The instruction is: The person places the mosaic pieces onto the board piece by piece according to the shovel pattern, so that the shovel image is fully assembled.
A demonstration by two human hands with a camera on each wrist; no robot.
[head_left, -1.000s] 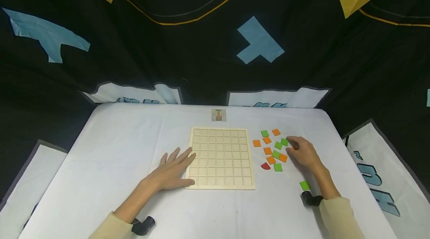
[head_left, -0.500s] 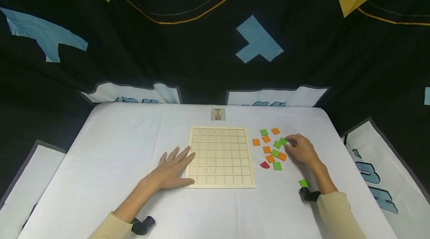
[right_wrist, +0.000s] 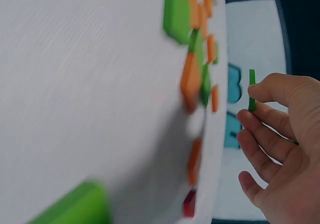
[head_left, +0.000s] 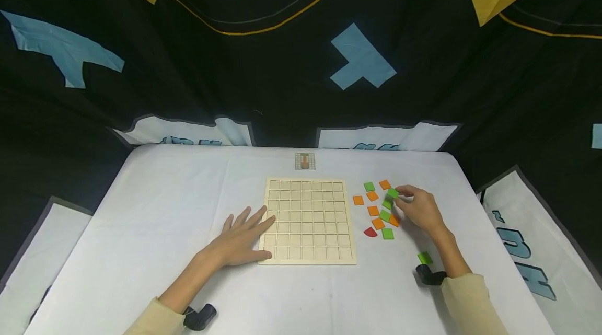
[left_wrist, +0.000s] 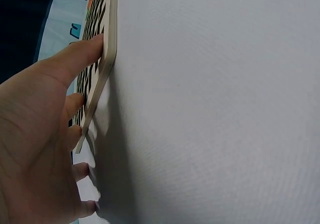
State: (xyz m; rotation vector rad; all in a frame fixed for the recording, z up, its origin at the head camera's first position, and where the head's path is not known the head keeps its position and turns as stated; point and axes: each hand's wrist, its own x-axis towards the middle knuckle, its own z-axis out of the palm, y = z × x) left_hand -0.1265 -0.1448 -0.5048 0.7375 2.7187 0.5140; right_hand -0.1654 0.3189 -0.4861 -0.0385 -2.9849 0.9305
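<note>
Left hand (head_left: 239, 243), fingers spread wide, rests on a gridded board (head_left: 308, 222), seemingly steadying it; right hand (head_left: 420, 210) pinches a green tile (head_left: 392, 193), held up, apparently to clear loose tiles (head_left: 388, 233).

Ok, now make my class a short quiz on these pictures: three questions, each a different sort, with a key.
1. Multiple choice: what does the right hand pinch?
A) an orange tile
B) a green tile
C) the printed card

2. True or false: the left hand touches the wooden board.

3. Fill in: the wedge-shaped piece to the right of the board is ____ in colour.

Key: 1. B; 2. true; 3. red.
</note>
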